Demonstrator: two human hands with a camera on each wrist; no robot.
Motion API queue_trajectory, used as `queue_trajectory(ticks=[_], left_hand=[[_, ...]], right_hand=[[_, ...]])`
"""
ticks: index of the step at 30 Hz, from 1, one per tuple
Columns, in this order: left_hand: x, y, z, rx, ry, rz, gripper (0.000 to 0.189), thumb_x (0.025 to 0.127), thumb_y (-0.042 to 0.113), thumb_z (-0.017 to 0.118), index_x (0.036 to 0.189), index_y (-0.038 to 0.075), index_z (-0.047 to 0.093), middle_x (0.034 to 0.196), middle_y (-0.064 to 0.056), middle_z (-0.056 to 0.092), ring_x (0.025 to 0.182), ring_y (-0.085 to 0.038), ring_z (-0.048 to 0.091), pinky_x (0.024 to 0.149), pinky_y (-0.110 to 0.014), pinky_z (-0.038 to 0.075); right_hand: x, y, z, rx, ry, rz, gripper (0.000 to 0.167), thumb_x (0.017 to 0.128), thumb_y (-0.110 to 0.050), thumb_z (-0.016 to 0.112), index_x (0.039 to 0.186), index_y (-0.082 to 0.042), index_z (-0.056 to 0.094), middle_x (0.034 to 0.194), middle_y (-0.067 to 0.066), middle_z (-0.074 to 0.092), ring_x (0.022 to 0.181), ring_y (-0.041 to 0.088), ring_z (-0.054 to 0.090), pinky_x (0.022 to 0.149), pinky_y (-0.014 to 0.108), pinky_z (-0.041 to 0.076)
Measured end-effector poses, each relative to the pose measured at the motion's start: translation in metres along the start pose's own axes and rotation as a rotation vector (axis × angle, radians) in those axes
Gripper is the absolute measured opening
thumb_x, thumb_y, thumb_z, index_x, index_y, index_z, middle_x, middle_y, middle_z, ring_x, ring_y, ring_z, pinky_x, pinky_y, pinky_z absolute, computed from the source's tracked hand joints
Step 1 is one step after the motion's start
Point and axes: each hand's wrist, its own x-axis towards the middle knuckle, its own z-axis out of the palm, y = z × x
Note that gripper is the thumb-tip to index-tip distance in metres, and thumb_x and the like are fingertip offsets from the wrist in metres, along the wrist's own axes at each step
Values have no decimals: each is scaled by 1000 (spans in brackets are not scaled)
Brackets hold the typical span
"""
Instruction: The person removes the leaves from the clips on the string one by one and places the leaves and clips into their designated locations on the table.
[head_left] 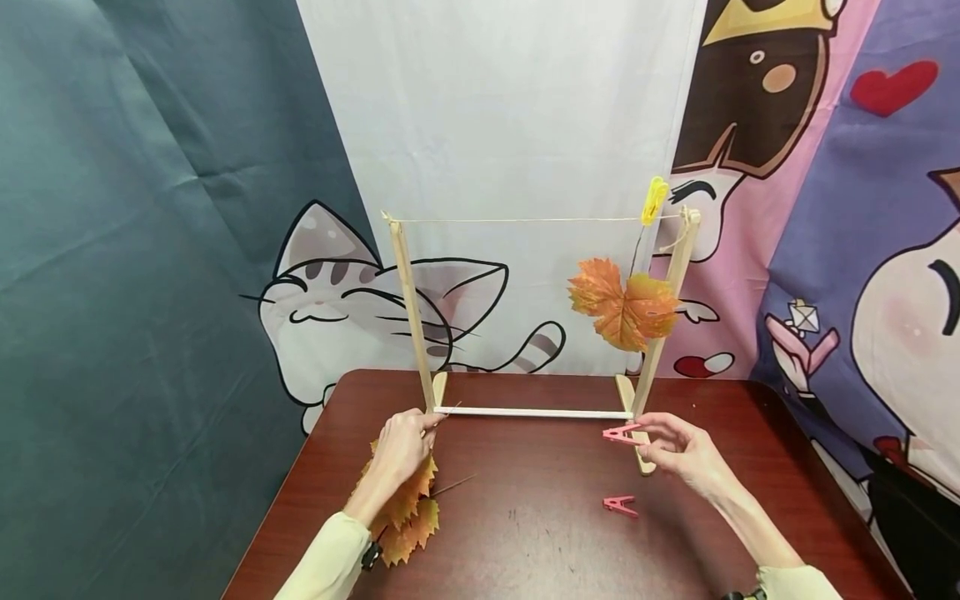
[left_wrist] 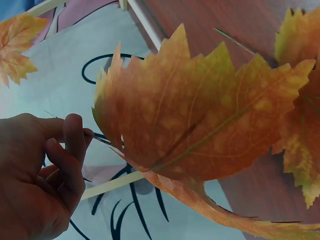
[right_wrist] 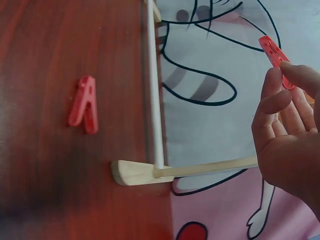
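My left hand [head_left: 402, 446] pinches the thin stem of an orange artificial leaf [left_wrist: 200, 110], whose blade hangs below the fingers beside the frame's left post. Under it, another artificial leaf [head_left: 411, 531] lies on the table. My right hand [head_left: 686, 454] pinches a pink clothespin [head_left: 621, 434] between thumb and fingers, near the foot of the right post. A second pink clothespin [right_wrist: 84, 105] lies on the tabletop nearby. From the string [head_left: 517, 220] hangs an orange leaf [head_left: 626, 307], its stem clipped at the right end by a yellow clothespin [head_left: 654, 201].
The wooden frame has a left post [head_left: 412, 308], a right post [head_left: 670, 308] and a white crossbar [head_left: 532, 412] low between them. It stands toward the back of the dark red table [head_left: 540, 533]. Printed curtains [head_left: 525, 108] hang behind it.
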Motion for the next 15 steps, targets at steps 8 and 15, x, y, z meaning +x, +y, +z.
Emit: queue_trajectory(ticks=[8, 15], left_hand=[[-10, -8, 6, 32, -32, 6, 27, 77, -2, 76, 97, 15, 81, 69, 0, 59, 61, -29, 64, 50, -44, 49], [-19, -12, 11, 46, -119, -62, 28, 81, -2, 75, 101, 16, 81, 65, 4, 53, 56, -22, 56, 48, -36, 43]], right_hand=[[-15, 16, 11, 54, 20, 31, 36, 86, 10, 70, 119, 9, 56, 100, 8, 72, 62, 10, 61, 40, 34, 40], [-26, 32, 19, 38, 40, 75, 36, 86, 7, 72, 119, 7, 58, 101, 1, 71, 61, 8, 60, 41, 44, 34]])
